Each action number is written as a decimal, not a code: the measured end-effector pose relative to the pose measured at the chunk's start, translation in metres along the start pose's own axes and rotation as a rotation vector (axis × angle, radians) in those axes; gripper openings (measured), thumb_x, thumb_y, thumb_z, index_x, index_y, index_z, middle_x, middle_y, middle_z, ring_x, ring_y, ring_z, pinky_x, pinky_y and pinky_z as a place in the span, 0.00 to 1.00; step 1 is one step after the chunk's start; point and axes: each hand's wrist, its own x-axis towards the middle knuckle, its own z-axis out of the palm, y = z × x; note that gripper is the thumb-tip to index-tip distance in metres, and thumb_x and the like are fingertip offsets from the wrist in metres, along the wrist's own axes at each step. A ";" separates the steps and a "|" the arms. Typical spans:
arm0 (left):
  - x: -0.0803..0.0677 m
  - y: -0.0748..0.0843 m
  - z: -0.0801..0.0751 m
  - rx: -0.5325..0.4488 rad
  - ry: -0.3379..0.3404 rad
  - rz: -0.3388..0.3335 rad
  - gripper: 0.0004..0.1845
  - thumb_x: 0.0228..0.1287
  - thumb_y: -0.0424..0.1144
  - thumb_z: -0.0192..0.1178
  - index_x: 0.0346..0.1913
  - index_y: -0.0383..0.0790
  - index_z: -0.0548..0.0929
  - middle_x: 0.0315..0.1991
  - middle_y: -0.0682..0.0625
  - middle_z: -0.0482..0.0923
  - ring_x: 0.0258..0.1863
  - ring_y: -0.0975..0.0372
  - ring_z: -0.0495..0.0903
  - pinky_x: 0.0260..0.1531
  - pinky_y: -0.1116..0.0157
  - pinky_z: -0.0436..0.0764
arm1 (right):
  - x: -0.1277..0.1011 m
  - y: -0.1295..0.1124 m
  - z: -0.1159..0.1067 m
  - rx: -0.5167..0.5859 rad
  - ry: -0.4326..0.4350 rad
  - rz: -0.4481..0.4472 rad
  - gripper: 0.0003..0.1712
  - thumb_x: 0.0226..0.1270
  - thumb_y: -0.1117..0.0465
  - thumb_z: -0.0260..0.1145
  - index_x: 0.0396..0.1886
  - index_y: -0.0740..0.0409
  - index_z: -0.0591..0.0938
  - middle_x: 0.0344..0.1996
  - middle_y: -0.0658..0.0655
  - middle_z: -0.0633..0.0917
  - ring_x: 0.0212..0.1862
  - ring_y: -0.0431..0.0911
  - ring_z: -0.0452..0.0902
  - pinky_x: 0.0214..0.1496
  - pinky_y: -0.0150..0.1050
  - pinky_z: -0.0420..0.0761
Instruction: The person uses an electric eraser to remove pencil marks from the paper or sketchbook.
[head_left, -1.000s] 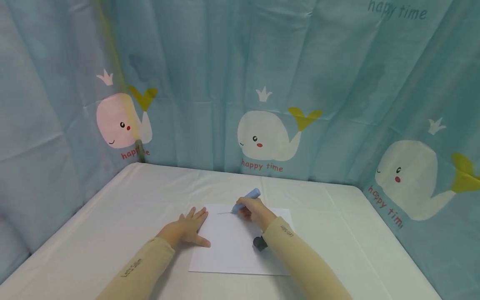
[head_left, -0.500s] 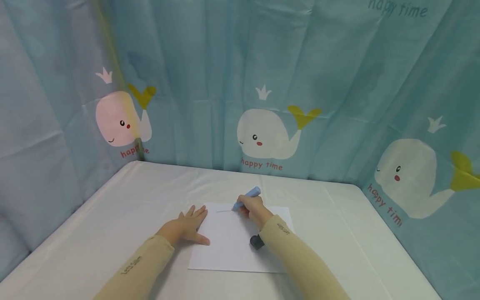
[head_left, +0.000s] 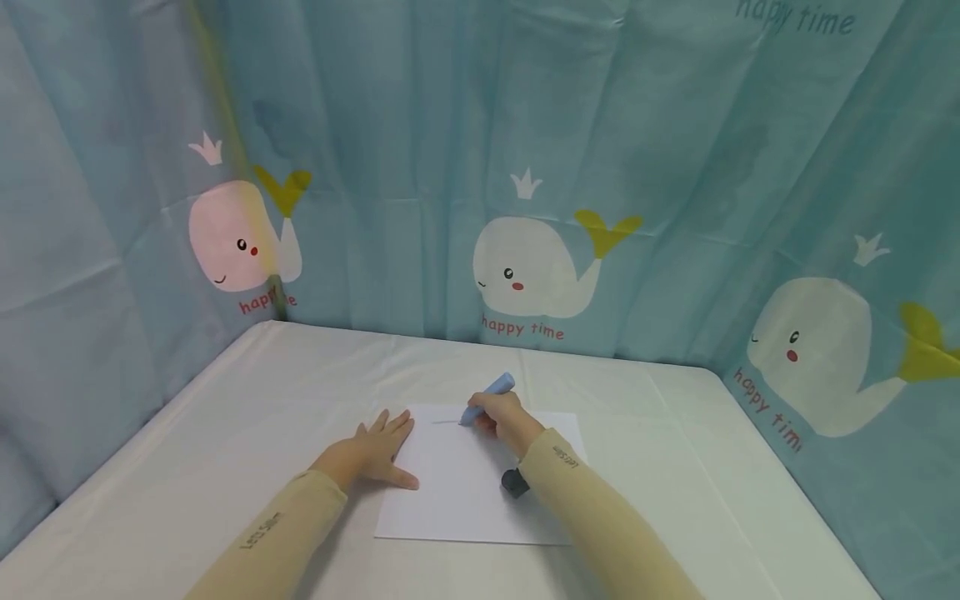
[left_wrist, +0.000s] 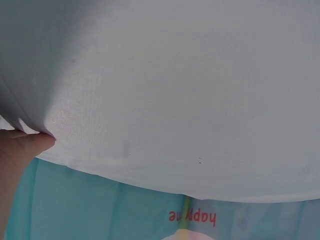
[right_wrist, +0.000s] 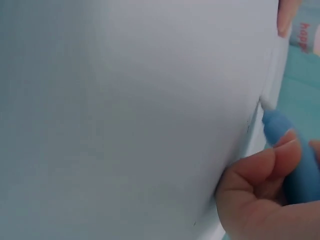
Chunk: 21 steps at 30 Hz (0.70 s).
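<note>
A sheet of white paper [head_left: 457, 504] lies on the white-covered table. My right hand [head_left: 507, 418] pinches a light blue marker [head_left: 491, 394] between thumb and fingers, its tip at the paper's upper part. From the tip a short, faint line [head_left: 444, 422] runs left. In the right wrist view, the marker [right_wrist: 282, 131] is tilted, with its pale tip against the white surface. My left hand [head_left: 371, 456] rests on the paper's left edge, fingers spread and thumb extended. Only part of the left hand [left_wrist: 22, 150] shows in the left wrist view.
A small black object [head_left: 514, 482] sits at the right wrist, partly behind the sleeve. White table cloth [head_left: 675, 467] surrounds the paper. A blue curtain [head_left: 405, 250] with printed whales hangs behind the table's far edge.
Since half a second ago the right hand and marker have shifted slightly left and toward me, after a small shift away before that. The left hand stays in place on the paper.
</note>
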 end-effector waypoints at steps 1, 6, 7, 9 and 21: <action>0.000 0.000 0.000 -0.004 0.000 -0.001 0.59 0.49 0.62 0.70 0.73 0.28 0.55 0.76 0.35 0.45 0.73 0.35 0.39 0.64 0.32 0.44 | 0.000 0.000 0.000 0.000 0.001 0.003 0.25 0.56 0.64 0.69 0.49 0.72 0.71 0.21 0.55 0.77 0.21 0.41 0.71 0.26 0.31 0.71; -0.001 0.000 0.001 -0.004 0.004 -0.001 0.59 0.48 0.62 0.70 0.73 0.28 0.55 0.76 0.35 0.45 0.73 0.35 0.39 0.63 0.32 0.45 | -0.001 -0.001 0.001 0.003 0.005 0.013 0.27 0.58 0.64 0.69 0.52 0.73 0.70 0.23 0.56 0.78 0.22 0.42 0.72 0.27 0.32 0.73; -0.001 0.000 0.001 -0.003 0.004 0.001 0.59 0.48 0.62 0.70 0.73 0.28 0.55 0.76 0.35 0.45 0.73 0.35 0.39 0.63 0.32 0.45 | 0.000 -0.001 0.001 0.005 0.005 0.015 0.27 0.58 0.64 0.69 0.53 0.73 0.70 0.23 0.56 0.78 0.22 0.42 0.72 0.27 0.32 0.73; -0.001 0.001 0.000 0.000 0.005 0.005 0.59 0.49 0.63 0.70 0.73 0.28 0.55 0.76 0.35 0.45 0.73 0.35 0.39 0.63 0.32 0.45 | -0.001 -0.001 0.001 0.003 0.000 0.020 0.28 0.58 0.64 0.69 0.53 0.73 0.70 0.24 0.56 0.78 0.22 0.42 0.72 0.27 0.32 0.73; -0.003 0.004 -0.002 -0.006 -0.002 0.001 0.58 0.49 0.61 0.70 0.73 0.28 0.55 0.76 0.35 0.45 0.73 0.35 0.39 0.64 0.32 0.44 | -0.002 0.000 0.000 0.002 -0.009 0.016 0.25 0.60 0.63 0.69 0.52 0.71 0.71 0.21 0.55 0.78 0.20 0.40 0.72 0.26 0.31 0.73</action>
